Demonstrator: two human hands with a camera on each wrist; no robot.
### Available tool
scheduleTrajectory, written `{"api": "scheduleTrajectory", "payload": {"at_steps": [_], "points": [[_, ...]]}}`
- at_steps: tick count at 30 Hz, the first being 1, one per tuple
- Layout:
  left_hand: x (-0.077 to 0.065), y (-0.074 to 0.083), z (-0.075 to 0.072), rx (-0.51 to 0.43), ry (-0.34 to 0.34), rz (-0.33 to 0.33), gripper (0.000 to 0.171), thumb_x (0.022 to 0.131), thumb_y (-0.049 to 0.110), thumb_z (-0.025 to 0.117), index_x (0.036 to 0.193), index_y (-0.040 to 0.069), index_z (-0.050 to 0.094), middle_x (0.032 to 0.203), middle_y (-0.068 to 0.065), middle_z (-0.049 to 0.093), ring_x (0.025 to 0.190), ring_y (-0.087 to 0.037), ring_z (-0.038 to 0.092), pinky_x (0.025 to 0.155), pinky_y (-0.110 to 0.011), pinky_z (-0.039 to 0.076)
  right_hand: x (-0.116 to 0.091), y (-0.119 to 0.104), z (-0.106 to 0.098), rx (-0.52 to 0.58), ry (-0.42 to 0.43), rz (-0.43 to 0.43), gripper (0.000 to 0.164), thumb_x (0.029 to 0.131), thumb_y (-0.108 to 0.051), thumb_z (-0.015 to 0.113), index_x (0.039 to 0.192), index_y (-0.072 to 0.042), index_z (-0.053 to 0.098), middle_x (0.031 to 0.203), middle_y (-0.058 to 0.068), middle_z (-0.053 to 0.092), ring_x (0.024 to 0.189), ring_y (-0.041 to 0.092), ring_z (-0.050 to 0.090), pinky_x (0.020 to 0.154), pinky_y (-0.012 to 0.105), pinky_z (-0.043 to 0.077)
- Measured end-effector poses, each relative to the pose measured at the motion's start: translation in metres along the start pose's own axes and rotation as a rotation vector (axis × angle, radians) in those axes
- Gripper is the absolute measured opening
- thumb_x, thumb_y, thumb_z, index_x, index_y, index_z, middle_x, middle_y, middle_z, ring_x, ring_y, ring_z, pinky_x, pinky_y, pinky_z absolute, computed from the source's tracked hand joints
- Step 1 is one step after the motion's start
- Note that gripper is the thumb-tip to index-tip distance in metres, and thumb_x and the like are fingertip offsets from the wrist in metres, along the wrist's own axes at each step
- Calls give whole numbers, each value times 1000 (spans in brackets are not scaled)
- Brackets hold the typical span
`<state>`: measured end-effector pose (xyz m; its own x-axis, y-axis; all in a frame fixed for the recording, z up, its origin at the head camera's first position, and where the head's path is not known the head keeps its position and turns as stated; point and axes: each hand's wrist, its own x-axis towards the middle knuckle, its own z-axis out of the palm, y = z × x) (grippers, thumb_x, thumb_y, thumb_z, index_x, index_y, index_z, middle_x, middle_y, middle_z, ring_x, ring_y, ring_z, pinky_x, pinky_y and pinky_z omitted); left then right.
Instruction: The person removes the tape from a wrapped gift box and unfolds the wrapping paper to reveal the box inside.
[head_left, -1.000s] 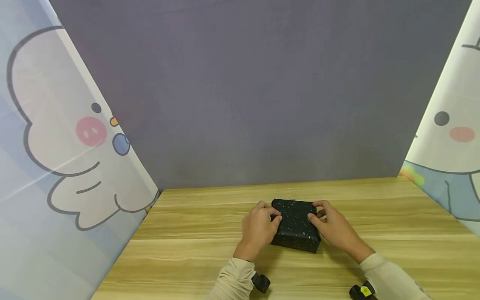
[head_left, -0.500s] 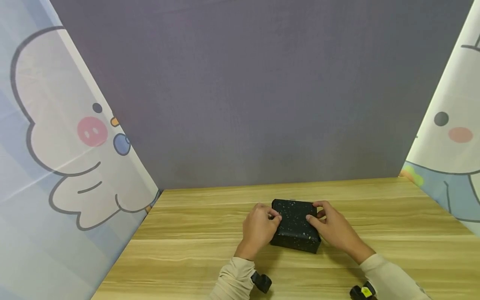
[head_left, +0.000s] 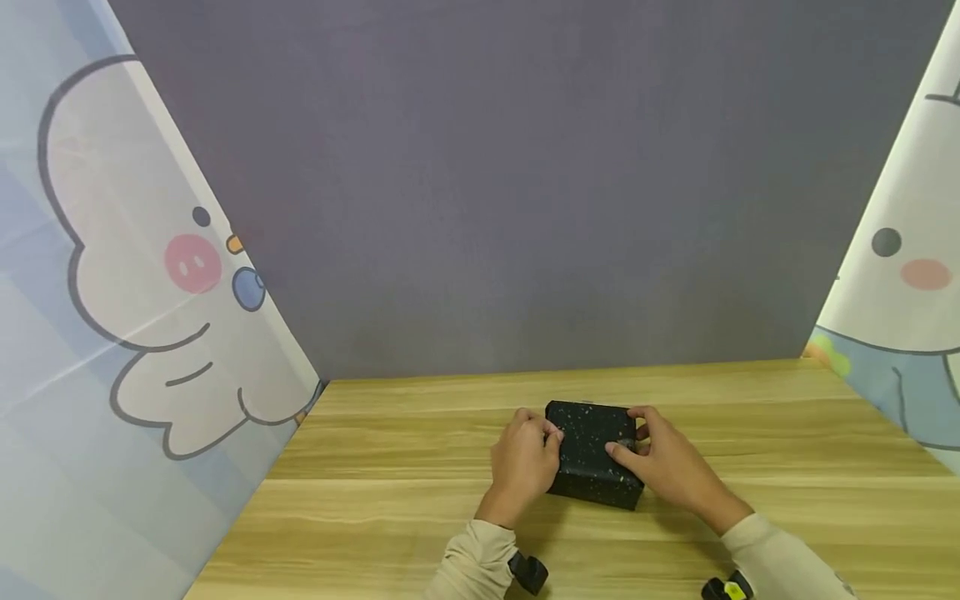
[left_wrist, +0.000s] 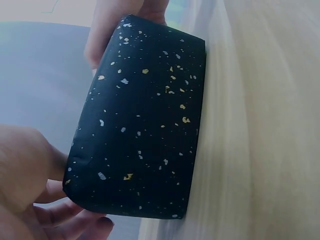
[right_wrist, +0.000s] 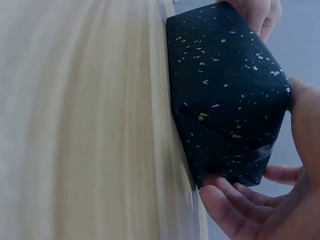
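Observation:
A small box wrapped in black paper [head_left: 588, 454] with white and gold flecks lies on the wooden table. My left hand [head_left: 523, 458] holds its left end, thumb over the top edge and curled fingers against the side, as the left wrist view also shows. At the opposite end my right hand [head_left: 667, 458] grips the box, its thumb pressing on top near the right edge and its fingers at the folded end. A shiny piece of clear tape [right_wrist: 266, 150] crosses that end's upper edge in the right wrist view. The underside is hidden.
The pale wooden tabletop [head_left: 390, 450] runs back to a plain grey panel [head_left: 510, 183]. Cartoon-printed sheets stand at the left [head_left: 150, 250] and right [head_left: 900, 292]. Each wrist wears a black camera strap.
My right thumb has slid slightly left and toward me across the top, and a shiny patch now shows beside it. The left hand keeps its hold; the head view has shifted a little.

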<state>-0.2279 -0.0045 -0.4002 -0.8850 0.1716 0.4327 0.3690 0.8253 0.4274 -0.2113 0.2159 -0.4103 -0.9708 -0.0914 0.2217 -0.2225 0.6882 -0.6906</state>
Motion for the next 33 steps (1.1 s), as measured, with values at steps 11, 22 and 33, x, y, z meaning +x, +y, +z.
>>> {"api": "scheduleTrajectory", "payload": {"at_steps": [11,22,33], "points": [[-3,-5,6,-10,8,-8,16,99,22,66,83,18,68,103,0,60,82,-16,63,58,-30,47,2,4,7,-3,-16,14,80,91,-55,68,141,3,43,120,23,61,93,25,67,73,44,56],[0,-10,5,-113,43,5,9,95,22,71,86,19,71,89,4,57,67,-3,52,54,-23,41,9,4,6,-22,-14,-9,78,93,-52,68,142,3,43,114,20,63,94,26,65,73,45,55],[6,1,7,77,74,60,9,94,27,73,87,22,77,91,4,61,59,-5,49,47,-23,37,10,10,-3,-17,-21,-27,78,94,-50,67,142,5,41,117,26,61,92,28,67,74,48,55]]}}
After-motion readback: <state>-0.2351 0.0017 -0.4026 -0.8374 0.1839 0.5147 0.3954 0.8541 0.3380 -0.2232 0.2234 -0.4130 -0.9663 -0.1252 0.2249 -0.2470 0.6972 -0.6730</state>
